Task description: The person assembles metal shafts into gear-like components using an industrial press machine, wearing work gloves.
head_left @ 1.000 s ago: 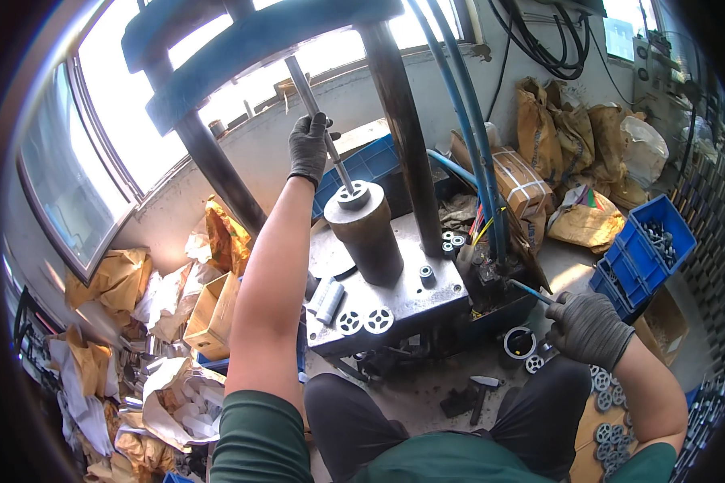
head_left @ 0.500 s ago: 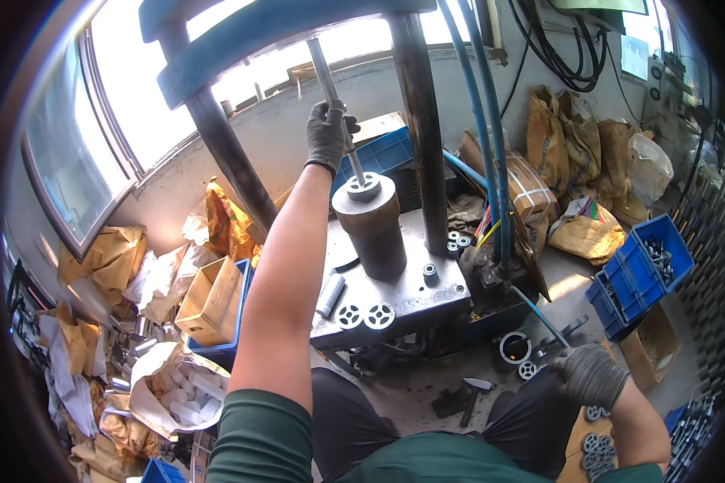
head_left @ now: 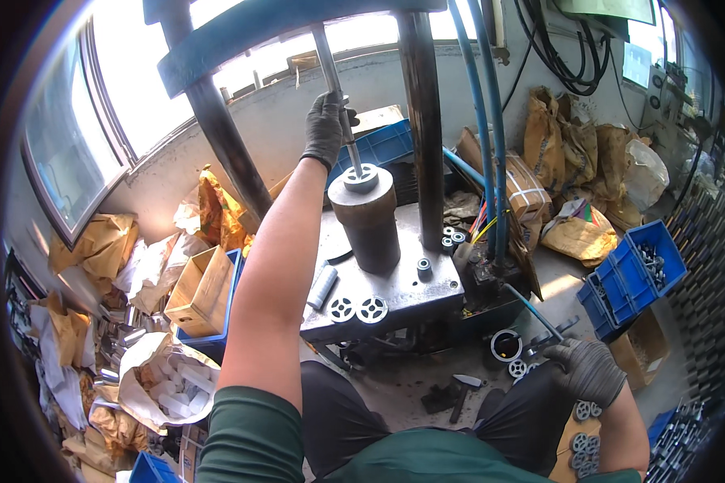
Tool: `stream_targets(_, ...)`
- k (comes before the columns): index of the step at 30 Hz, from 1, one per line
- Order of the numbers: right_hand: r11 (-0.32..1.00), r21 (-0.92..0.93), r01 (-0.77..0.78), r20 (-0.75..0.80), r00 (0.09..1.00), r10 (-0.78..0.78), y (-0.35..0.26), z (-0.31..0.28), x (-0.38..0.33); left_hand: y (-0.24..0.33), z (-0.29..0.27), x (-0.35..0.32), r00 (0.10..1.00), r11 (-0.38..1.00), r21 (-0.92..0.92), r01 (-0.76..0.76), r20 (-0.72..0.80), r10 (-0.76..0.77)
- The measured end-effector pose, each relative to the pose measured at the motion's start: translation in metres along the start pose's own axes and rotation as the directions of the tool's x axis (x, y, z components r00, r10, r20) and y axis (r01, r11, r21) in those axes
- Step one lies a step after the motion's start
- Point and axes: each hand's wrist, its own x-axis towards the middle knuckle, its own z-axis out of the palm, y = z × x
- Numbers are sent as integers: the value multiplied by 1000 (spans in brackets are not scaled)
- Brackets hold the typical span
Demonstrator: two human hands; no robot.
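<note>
My left hand [head_left: 324,129], in a dark grey glove, is closed round an upright metal rod [head_left: 327,60] below the press's blue crossbeam. The rod's lower end meets a spoked metal wheel [head_left: 361,177] on top of a dark steel cylinder [head_left: 372,233]. That cylinder stands on the press table [head_left: 411,294]. At the lower right, my gloved right hand [head_left: 592,370] is wrapped round the end of a bluish lever [head_left: 533,311] running down from the press's side. Two more spoked wheels [head_left: 371,309], a silver tube [head_left: 322,286] and a small ring-shaped part [head_left: 424,268] lie on the table.
Dark posts [head_left: 421,129] and blue hoses [head_left: 495,145] flank the work spot. A hammer [head_left: 462,394] lies on the floor between my legs. To the right are blue bins [head_left: 640,270] of metal parts; left, a wooden box [head_left: 197,298] and a sack of pale pieces [head_left: 165,386].
The whole view has shifted slightly, so things sit a little further left and higher. Both hands keep their holds on the rod and the lever.
</note>
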Motion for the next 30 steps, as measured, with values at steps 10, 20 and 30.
stream_targets(10, 990, -133, -51, 208, 975, 78, 11, 41, -31, -110, -22, -50, 992, 978, 202, -52, 122, 27)
stream_targets(20, 991, -136, 7, -251, 967, -41, -16, -11, 49, -99, -36, -52, 989, 965, 261, 30, 130, -67)
stream_targets(30, 993, -114, 25, -653, 752, -94, 18, -64, 184, -89, -19, -56, 993, 915, 403, 36, 92, -79)
